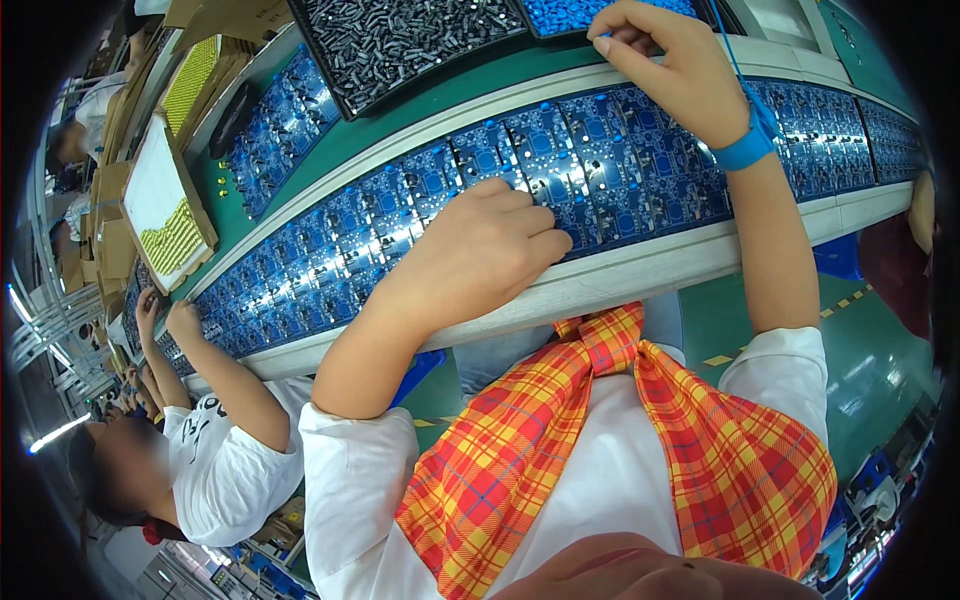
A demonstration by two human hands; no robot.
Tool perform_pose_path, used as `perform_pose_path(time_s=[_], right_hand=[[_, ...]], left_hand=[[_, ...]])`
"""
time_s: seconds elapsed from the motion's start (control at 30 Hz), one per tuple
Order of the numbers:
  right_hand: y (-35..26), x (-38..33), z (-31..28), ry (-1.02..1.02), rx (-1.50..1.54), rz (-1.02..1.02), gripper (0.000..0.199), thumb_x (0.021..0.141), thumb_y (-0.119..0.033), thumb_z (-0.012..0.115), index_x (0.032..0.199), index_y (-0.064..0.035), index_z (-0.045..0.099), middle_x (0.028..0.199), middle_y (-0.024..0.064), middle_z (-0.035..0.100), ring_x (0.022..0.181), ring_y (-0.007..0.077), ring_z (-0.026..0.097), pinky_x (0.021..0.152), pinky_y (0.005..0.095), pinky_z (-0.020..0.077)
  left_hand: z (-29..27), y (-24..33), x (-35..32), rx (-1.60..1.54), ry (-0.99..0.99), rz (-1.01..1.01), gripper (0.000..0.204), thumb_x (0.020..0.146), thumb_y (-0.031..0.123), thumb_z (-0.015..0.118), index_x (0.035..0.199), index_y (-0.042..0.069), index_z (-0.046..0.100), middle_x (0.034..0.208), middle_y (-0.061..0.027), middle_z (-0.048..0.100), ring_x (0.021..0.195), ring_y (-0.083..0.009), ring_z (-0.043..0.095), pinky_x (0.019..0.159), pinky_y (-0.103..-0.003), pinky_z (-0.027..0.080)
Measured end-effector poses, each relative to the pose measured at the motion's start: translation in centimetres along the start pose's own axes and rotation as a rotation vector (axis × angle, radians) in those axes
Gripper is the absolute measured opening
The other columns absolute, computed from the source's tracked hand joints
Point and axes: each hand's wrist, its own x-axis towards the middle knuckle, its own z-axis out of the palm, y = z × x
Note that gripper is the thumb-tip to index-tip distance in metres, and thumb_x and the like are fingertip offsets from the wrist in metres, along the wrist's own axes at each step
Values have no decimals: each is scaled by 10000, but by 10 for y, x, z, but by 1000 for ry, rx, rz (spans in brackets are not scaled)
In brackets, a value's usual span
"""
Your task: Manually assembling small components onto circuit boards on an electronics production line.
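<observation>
My left hand is closed, knuckles up, over the row of blue circuit boards on the long line in front of me. Its fingertips point down and are hidden, so what they hold, if anything, does not show. My right hand is raised beyond the boards, beside the black tray of small blue components. Thumb and forefinger meet in a pinch, with a speck of blue at their tips. A blue wrist strap with a cord circles my right wrist. Small blue parts sit on several boards.
A black tray of dark cylindrical components stands beyond the line. Left of it lie more blue boards and a white box with yellow parts. A co-worker works at the line on my left. The line's pale rail runs before me.
</observation>
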Motion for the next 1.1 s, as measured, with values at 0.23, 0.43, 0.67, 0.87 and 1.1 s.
perform_pose_path(time_s=[0.23,0.43,0.67,0.87,1.1], right_hand=[[1,-2,1,1,16,13,151,909,-111,689,971,26,704,772,94,676,687,139,634,637,273,511],[-1,1,0,-8,-15,16,150,909,-109,686,968,28,701,772,90,676,690,136,632,642,272,511],[-2,0,1,-11,-8,5,152,902,-108,686,963,31,698,769,90,674,686,142,630,646,277,511],[-1,-1,-1,-29,-52,-12,141,885,-96,684,939,29,716,782,106,686,696,164,649,658,284,522],[4,-4,-4,21,-77,-61,172,876,-96,688,983,21,755,852,154,725,755,233,694,704,325,548]], left_hand=[[3,1,0,-32,16,2,107,831,128,736,926,88,708,763,-48,595,758,-255,597,729,-385,459],[3,3,2,-9,-8,0,90,815,159,674,876,94,688,784,-34,628,809,-235,639,765,-368,479],[2,0,2,-93,61,-46,118,825,189,744,915,120,710,777,-32,613,824,-236,642,776,-375,467],[-20,-11,-5,116,283,-90,273,817,221,793,1068,133,728,893,-28,680,870,-261,628,846,-408,433],[-25,-65,-22,539,690,-399,465,919,405,725,1321,179,665,1256,-98,664,1205,-318,551,1070,-493,332]])
